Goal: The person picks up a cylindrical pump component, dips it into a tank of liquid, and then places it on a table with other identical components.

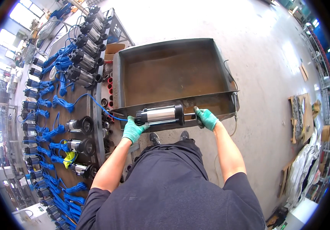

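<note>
A steel submersible pump (159, 115) with black ends lies level in front of me, over the near section of a metal water tank (165, 100). My left hand (133, 130), in a green glove, grips its left end from below, with the thumb along the casing. A blue cable (98, 103) runs from that end to the bench at left. From the right end sticks out a thin metal shaft (189, 116). My right hand (206, 118), also gloved in green, is closed around the shaft's outer end; its fingertips are partly hidden.
On the long bench (82, 111) at left stand several similar pumps (84, 76) with coiled blue cables (61, 103) and a yellow cloth (70, 158). Brownish water fills the tank's large section. A thin hose (235, 120) hangs at its right corner. Cardboard and wrapping (303, 119) lie far right.
</note>
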Available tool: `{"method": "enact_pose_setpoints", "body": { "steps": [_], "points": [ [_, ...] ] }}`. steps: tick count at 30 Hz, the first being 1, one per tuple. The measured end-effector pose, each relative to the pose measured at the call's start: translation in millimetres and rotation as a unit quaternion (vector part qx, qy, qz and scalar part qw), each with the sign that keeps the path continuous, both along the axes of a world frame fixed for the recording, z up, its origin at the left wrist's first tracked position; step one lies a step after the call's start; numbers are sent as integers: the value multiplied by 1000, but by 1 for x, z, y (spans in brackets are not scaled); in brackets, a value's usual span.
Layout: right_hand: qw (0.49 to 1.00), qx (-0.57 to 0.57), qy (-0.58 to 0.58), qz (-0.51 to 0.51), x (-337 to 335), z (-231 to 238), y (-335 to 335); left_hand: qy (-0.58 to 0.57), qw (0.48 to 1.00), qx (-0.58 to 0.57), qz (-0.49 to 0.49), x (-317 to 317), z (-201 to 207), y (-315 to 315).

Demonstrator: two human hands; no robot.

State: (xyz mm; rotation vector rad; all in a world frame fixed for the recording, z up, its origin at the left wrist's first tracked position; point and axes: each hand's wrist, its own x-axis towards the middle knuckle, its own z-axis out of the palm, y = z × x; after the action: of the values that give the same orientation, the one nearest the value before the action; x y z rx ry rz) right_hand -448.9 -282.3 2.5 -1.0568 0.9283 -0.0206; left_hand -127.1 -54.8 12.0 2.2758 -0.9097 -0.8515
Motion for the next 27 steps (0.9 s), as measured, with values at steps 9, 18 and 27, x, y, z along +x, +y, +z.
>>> {"method": "enact_pose_setpoints", "body": {
  "steps": [9, 18, 27],
  "points": [
    [977, 34, -80, -193, 6, -5, 28, -21, 998, 53, -15, -11, 9, -2],
    [890, -447, -15, 91, -12, -13, 22, 17, 996, 87, 5, -7, 31, 6],
    [959, -282, 36, -11, -2, -66, 6, -11, 997, 71, -9, -12, 28, -2]
  ]
}}
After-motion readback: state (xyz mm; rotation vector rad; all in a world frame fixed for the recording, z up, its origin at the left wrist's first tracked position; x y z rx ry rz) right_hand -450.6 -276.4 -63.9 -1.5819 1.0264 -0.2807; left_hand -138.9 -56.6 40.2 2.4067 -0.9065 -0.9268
